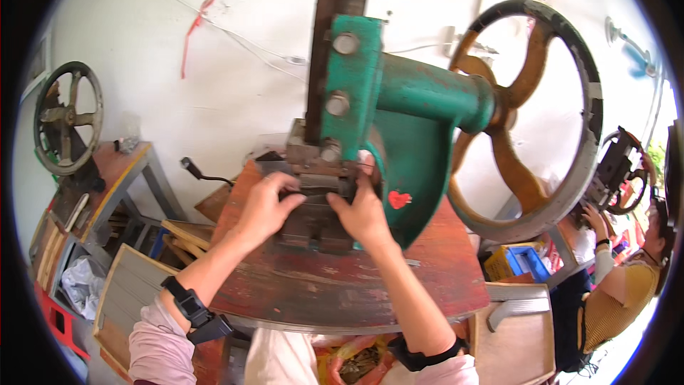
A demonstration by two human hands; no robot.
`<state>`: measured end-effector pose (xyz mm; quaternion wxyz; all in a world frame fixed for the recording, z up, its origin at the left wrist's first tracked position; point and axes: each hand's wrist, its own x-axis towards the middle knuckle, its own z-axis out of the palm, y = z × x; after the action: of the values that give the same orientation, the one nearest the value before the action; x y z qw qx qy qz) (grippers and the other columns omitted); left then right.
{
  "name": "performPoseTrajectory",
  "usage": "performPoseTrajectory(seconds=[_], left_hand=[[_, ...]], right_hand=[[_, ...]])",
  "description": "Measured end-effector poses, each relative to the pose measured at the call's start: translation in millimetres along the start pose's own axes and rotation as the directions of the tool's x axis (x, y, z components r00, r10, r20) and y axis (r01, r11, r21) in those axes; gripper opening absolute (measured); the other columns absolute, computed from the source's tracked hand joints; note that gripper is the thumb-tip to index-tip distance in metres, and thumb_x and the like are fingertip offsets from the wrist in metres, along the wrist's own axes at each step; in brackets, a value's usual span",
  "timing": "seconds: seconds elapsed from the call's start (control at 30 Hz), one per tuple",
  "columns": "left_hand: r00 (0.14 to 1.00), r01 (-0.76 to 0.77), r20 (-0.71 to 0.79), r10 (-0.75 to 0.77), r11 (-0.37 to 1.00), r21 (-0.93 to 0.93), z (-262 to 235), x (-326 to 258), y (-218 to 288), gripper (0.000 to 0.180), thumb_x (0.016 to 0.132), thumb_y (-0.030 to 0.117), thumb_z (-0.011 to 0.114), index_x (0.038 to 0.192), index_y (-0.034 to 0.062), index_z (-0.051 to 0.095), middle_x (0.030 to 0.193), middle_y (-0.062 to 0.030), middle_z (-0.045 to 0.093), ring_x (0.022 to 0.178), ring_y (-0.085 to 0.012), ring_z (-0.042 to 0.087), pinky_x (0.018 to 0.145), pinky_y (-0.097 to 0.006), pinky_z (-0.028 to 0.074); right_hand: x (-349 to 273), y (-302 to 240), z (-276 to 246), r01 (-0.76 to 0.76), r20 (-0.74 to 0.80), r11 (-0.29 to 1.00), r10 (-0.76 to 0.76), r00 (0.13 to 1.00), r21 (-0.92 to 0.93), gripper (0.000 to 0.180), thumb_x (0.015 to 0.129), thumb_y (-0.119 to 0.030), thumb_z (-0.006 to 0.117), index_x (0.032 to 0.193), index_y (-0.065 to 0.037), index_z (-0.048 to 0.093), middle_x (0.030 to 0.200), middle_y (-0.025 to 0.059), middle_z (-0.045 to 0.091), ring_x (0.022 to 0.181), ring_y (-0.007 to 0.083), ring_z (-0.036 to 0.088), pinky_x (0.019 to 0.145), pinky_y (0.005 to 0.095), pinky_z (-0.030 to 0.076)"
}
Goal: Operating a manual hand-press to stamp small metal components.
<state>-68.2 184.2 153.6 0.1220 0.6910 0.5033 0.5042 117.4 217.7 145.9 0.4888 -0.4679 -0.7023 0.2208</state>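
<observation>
A green cast-iron press (399,107) with a large spoked flywheel (527,121) stands on a worn red table (342,285). Both my hands reach under its ram to the dark metal die block (313,224). My left hand (265,203) rests its fingers on the top left of the die. My right hand (363,207) grips the die's right side, thumb up against the green frame. Whatever lies between my fingers is hidden. A red heart sticker (399,199) marks the press body.
A second small flywheel press (68,117) sits on a bench at left. A black lever handle (194,170) pokes out behind the table. Another person (627,278) in a yellow top works a machine at right. A blue bin (520,260) and wooden boards lie below.
</observation>
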Motion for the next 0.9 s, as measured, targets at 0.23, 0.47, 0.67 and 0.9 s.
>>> performPoseTrajectory(seconds=[0.23, 0.47, 0.67, 0.9], left_hand=[[1.0, -0.024, 0.024, 0.012, 0.811, 0.584, 12.2, 8.0, 0.5, 0.042, 0.081, 0.033, 0.066, 0.107, 0.0007, 0.063, 0.107, -0.021, 0.06, 0.103, -0.0363, 0.055, 0.089, -0.044, 0.043], [0.919, 0.275, 0.18, -0.351, 0.898, 0.344, 10.8, 12.4, -2.0, 0.051, 0.087, 0.035, 0.06, 0.13, 0.0083, 0.05, 0.14, -0.02, 0.033, 0.129, -0.0392, 0.023, 0.105, -0.045, 0.027], [0.903, 0.311, 0.218, -0.37, 0.914, 0.26, 8.4, 13.4, -5.1, 0.055, 0.086, 0.032, 0.064, 0.131, 0.0043, 0.049, 0.139, -0.0211, 0.033, 0.129, -0.0363, 0.024, 0.104, -0.043, 0.03], [0.925, 0.252, 0.2, -0.323, 0.916, 0.313, 12.4, 12.2, -9.9, 0.055, 0.085, 0.042, 0.06, 0.132, 0.0135, 0.05, 0.142, -0.0225, 0.032, 0.132, -0.0405, 0.02, 0.105, -0.053, 0.023]], right_hand=[[-95.8, 12.1, -61.5, -0.067, 0.185, 0.998, 0.064, 0.981, 0.009, 0.063, 0.08, -0.018, 0.069, 0.131, 0.005, 0.04, 0.127, 0.0255, 0.047, 0.12, 0.0379, 0.047, 0.096, 0.0402, 0.042], [-140.0, 19.3, -142.3, -0.281, 0.232, 0.951, 0.246, 0.941, 0.132, 0.056, 0.081, -0.008, 0.066, 0.131, 0.004, 0.042, 0.129, 0.0198, 0.048, 0.118, 0.0281, 0.051, 0.095, 0.0361, 0.046], [-144.9, -1.8, -174.8, -0.246, 0.203, 0.957, 0.213, 0.956, 0.156, 0.048, 0.082, -0.004, 0.064, 0.126, 0.005, 0.046, 0.125, 0.0183, 0.05, 0.119, 0.0271, 0.051, 0.096, 0.036, 0.045], [-130.0, -45.7, -199.2, 0.024, -0.01, 0.997, -0.023, 1.0, 0.073, 0.035, 0.083, 0.003, 0.058, 0.117, 0.004, 0.053, 0.114, 0.0133, 0.057, 0.106, 0.0225, 0.057, 0.091, 0.0337, 0.046]])
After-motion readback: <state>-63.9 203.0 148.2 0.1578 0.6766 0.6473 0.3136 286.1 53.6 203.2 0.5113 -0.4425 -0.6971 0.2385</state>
